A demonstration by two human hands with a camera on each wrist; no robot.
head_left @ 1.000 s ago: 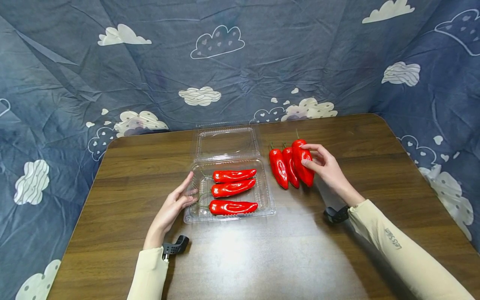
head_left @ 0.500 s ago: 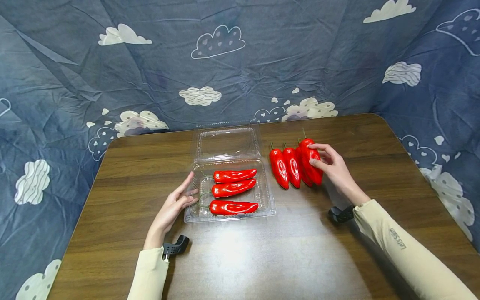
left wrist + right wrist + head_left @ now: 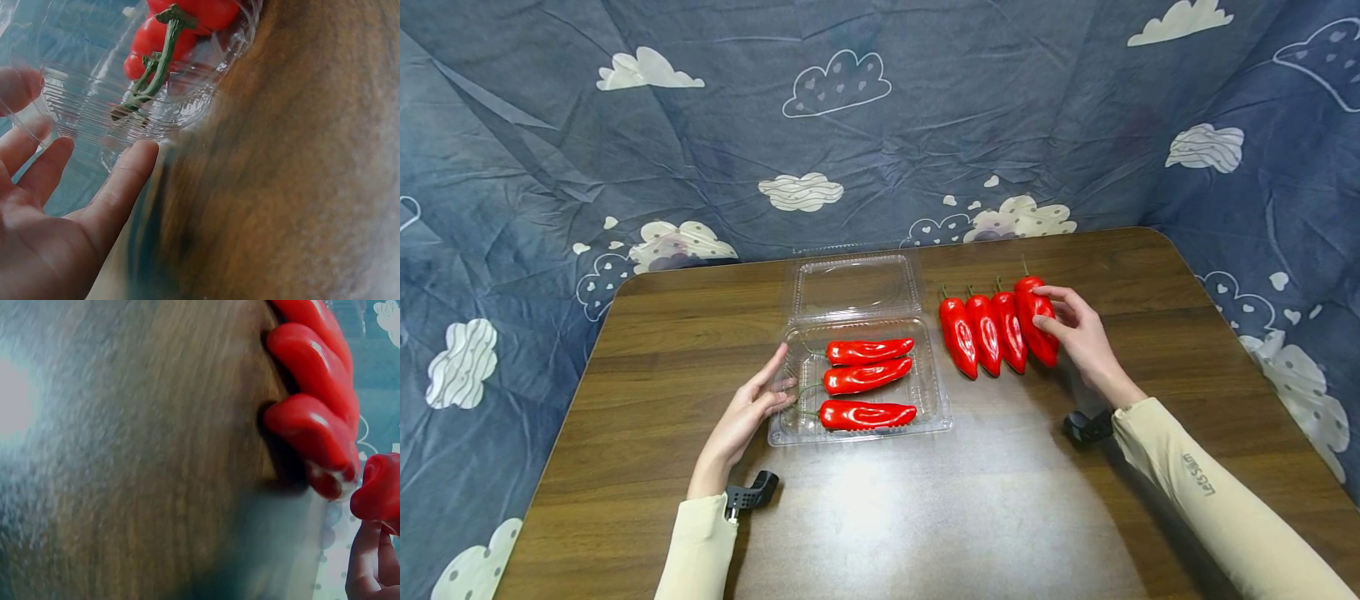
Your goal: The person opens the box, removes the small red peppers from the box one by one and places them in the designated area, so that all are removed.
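My right hand (image 3: 1078,337) pinches a glossy red chili pepper (image 3: 1034,325) between thumb and fingers, its green stem pointing away. In the right wrist view this pepper (image 3: 380,490) hangs above the table, apart from the others. To its left, three more red peppers (image 3: 985,335) lie side by side on the wood. A clear plastic clamshell box (image 3: 931,392) stands with its lid folded back and three red peppers (image 3: 865,377) lying crosswise inside. My left hand (image 3: 745,417) touches the box's left side with extended fingers; the left wrist view shows fingertips (image 3: 145,150) at the ribbed wall.
The wooden table (image 3: 647,383) ends at a back edge against a dark blue cloth (image 3: 715,150) printed with white clouds. The open lid (image 3: 853,283) reaches that back edge. A bright light reflection shows on the tabletop in front of the box.
My right hand has moved rightward with the held pepper, from over the row's right part to beyond its end. This uncovers the third pepper lying there. The left hand stays put.
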